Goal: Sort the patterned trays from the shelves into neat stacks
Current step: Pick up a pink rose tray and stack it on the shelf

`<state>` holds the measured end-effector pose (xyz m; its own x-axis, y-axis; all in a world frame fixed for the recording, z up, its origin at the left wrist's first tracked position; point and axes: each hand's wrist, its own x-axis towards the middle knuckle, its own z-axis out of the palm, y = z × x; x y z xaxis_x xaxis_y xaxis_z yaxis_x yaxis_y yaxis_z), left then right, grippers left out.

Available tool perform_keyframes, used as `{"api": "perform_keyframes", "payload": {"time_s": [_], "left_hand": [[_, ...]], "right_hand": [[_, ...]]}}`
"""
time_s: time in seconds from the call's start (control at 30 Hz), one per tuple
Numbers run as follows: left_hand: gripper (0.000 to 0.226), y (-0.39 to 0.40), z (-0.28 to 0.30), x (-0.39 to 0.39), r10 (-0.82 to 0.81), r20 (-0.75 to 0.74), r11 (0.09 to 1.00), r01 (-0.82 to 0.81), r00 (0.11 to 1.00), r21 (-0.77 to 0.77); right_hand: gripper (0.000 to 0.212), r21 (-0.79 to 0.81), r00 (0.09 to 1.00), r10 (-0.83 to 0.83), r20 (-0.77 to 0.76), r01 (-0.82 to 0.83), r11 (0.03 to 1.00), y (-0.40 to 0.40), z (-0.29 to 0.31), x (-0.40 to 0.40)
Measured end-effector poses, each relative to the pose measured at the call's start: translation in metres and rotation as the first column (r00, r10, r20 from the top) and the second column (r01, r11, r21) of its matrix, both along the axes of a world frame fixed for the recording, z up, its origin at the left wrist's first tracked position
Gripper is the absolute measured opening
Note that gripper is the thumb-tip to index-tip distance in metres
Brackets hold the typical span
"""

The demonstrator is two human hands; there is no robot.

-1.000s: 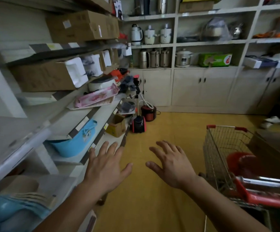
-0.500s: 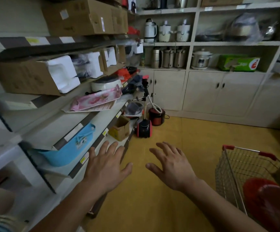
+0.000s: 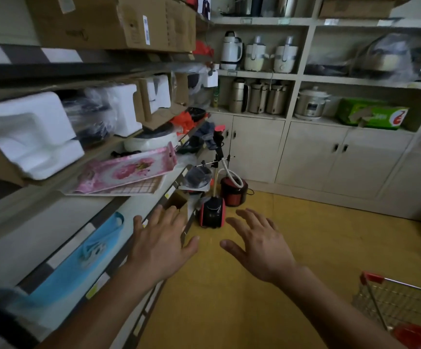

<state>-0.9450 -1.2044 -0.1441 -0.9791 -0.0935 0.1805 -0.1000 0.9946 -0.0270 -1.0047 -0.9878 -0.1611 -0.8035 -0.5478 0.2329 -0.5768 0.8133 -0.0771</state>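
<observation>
A pink flower-patterned tray [image 3: 128, 171] lies tilted on the middle shelf at the left, on top of a flat checked tray [image 3: 138, 188] whose edge sticks out under it. My left hand [image 3: 160, 244] hovers below and in front of them, fingers spread, holding nothing. Over the yellow floor my right hand [image 3: 259, 245] is held out flat, also with nothing in it. Both hands are well short of the trays.
Cardboard boxes with white foam [image 3: 30, 132] fill the shelf above the trays. A blue tub [image 3: 78, 258] sits on the shelf below. A red and black steamer [image 3: 212, 211] and a red pot [image 3: 233, 193] stand on the floor. A wire shopping cart [image 3: 400, 303] is at the lower right.
The view has swung left and moved forward along the shelves, so the trays are nearer and the cart has slid to the frame's corner. Both hands stay open in front of me.
</observation>
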Motion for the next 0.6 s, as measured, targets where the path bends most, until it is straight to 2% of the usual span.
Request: {"api": "perform_keyframes", "payload": {"time_s": [0.33,0.5,0.6], "left_hand": [[0.082,0.003,-0.010,-0.130,0.086,0.016,0.996,-0.086,0.996,-0.007],[0.072,0.012,-0.014,-0.206,0.212,0.022,0.977,-0.211,0.977,-0.035],[0.079,0.025,-0.010,-0.244,0.272,0.013,0.962,-0.271,0.962,-0.035]], "right_hand": [[0.066,-0.051,0.997,0.075,0.012,-0.074,0.996,-0.005,-0.019,-0.151],[0.064,-0.077,0.980,0.197,0.019,-0.195,0.978,-0.002,-0.021,-0.249],[0.063,-0.085,0.963,0.269,0.009,-0.267,0.960,0.002,-0.018,-0.301]]}}
